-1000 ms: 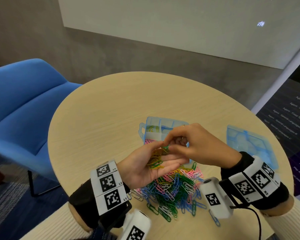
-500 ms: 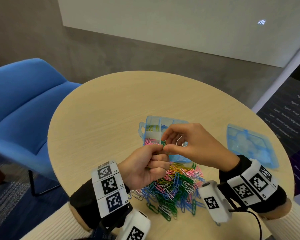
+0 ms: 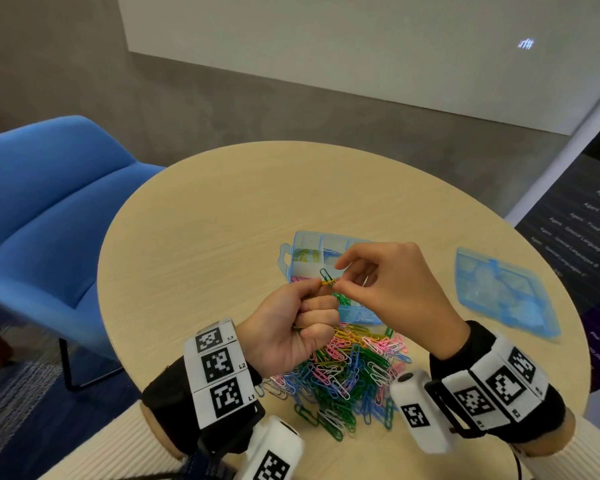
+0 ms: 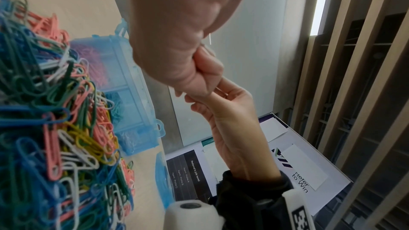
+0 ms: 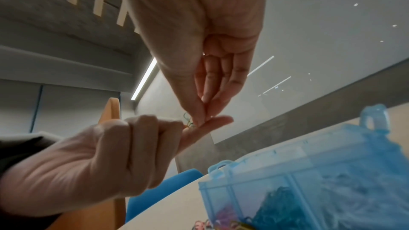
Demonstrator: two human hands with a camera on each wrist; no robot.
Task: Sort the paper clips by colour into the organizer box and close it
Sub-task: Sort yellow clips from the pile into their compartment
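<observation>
My left hand (image 3: 310,299) is curled into a fist round a bunch of yellow paper clips and pinches one yellow clip (image 3: 327,282) at its thumb. A dark green clip (image 3: 324,274) is hooked on that yellow clip, and my right hand (image 3: 340,277) pinches it with thumb and fingertips. Both hands hover just above the near half of the open blue organizer box (image 3: 305,249), which holds yellow, pink, blue and green clips in separate compartments. The right wrist view shows the green clip (image 5: 187,120) between the two hands. The mixed clip pile (image 3: 343,375) lies below my hands.
The box's blue lid (image 3: 506,294) lies detached on the round wooden table (image 3: 205,254), to the right. A blue armchair (image 3: 49,202) stands left of the table. A dark printed board (image 3: 586,237) stands at the right.
My left palm, open a second ago with yellow clips on it, has curled into a fist. Both hands have drawn slightly apart, with the green clip now standing up between them.
</observation>
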